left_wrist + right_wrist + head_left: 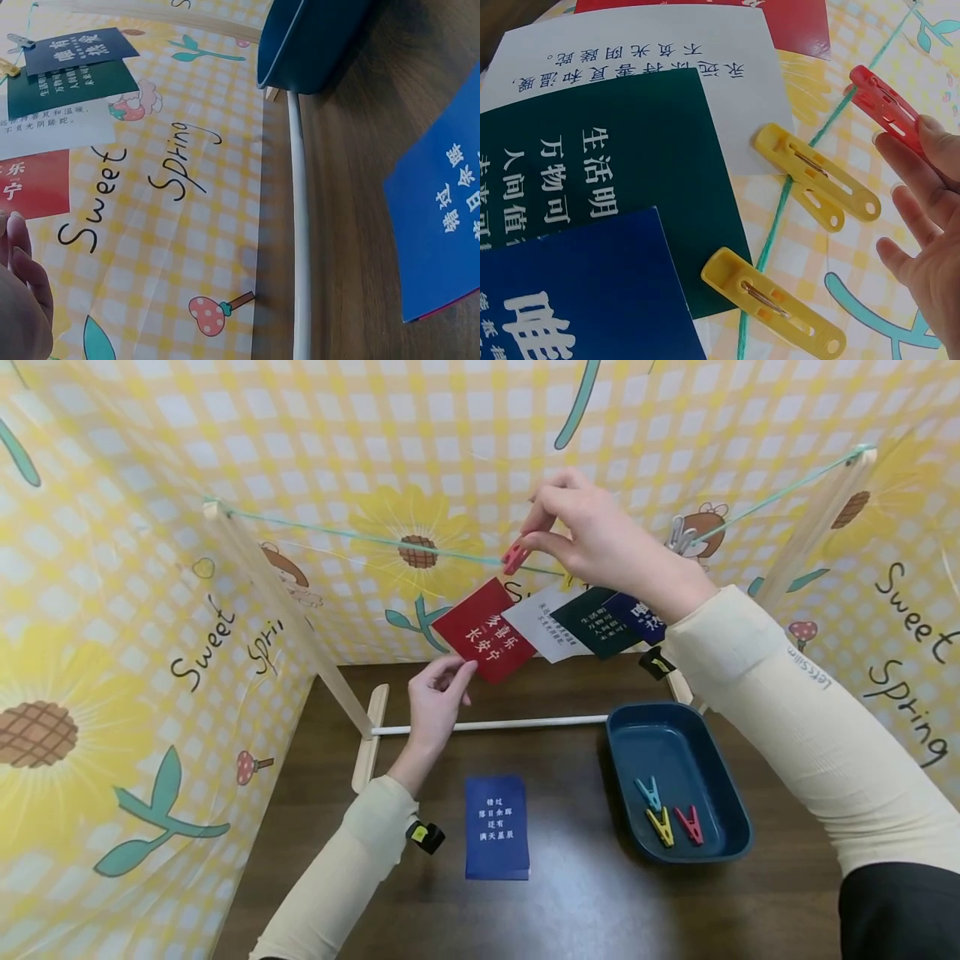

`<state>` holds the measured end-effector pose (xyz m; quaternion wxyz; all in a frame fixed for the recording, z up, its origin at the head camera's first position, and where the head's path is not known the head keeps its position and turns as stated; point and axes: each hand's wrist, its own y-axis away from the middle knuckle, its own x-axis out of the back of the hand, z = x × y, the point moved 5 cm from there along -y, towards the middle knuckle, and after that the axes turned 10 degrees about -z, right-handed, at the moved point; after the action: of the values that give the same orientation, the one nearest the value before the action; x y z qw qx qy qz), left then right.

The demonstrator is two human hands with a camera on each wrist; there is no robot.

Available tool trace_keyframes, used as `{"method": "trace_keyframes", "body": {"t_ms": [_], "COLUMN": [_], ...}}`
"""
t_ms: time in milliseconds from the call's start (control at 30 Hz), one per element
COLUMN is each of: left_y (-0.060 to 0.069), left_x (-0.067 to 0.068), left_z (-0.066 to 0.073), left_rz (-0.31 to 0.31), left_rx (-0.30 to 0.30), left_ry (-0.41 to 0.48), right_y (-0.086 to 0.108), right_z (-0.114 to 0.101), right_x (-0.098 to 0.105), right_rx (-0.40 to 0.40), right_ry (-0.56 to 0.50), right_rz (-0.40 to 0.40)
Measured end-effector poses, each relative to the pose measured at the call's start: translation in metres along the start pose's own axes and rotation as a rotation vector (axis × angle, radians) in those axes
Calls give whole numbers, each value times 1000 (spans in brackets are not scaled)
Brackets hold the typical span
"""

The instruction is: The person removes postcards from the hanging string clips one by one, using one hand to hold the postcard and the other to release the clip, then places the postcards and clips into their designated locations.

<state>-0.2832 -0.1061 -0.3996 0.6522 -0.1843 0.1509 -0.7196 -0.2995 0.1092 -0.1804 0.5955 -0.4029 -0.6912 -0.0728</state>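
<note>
In the head view my left hand [438,697] pinches the lower corner of a red card [486,631] with white lettering. Its fingertips also show at the left edge of the left wrist view, by the same red card [34,184]. Above the card, my right hand [577,522] pinches a red clothespin [514,557] by its handle end. The tip of that clothespin [885,105] meets the green string [829,127]; whether it grips the card cannot be told. White [551,622], green [600,622] and blue [639,617] cards hang beside it, with yellow clothespins [817,172] on the string.
A stack of blue cards [497,827] lies on the dark table. At the right stands a blue tray [660,727] with blue, yellow and red clothespins inside. Wooden posts [292,627] hold the string, and a white rod [525,723] joins their feet. Patterned cloth surrounds the frame.
</note>
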Motion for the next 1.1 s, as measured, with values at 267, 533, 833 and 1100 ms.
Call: {"method": "trace_keyframes", "body": {"t_ms": [267,533,833,1100], "left_y": [4,11,19,27], "left_x": [11,19,25,28], "left_z": [-2,-2,-6,-8], "left_rz": [18,24,23,20], "left_rx": [35,25,52,99], "left_ry": [-14,-25,-17,-14], "right_y": [5,13,29,48], "right_z": [-6,-9,-9,-6], "right_x": [7,12,11,11], "right_rx": [4,84,101,70], "right_ry": [19,39,54,40], "right_rz": [33,85,99,98]}}
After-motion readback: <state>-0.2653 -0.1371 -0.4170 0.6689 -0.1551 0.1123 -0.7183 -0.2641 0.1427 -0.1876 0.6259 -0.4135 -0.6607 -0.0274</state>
